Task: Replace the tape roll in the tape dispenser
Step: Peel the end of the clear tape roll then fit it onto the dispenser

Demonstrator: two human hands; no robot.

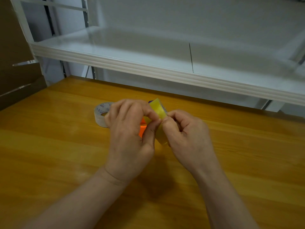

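A yellowish roll of clear tape (158, 107) is held upright between both hands above the wooden table (66, 146). My left hand (128, 134) grips its left side, thumb and forefinger pinching near the rim. My right hand (186, 134) pinches the roll's right edge with thumb and forefinger. An orange part, perhaps the tape dispenser (142, 128), shows between my left fingers; most of it is hidden. A second, whitish tape roll (100, 115) with printed core lies on the table behind my left hand.
A white metal shelf (165, 70) overhangs the far edge of the table. Brown cardboard (18, 76) stands at the left, beside the shelf's upright.
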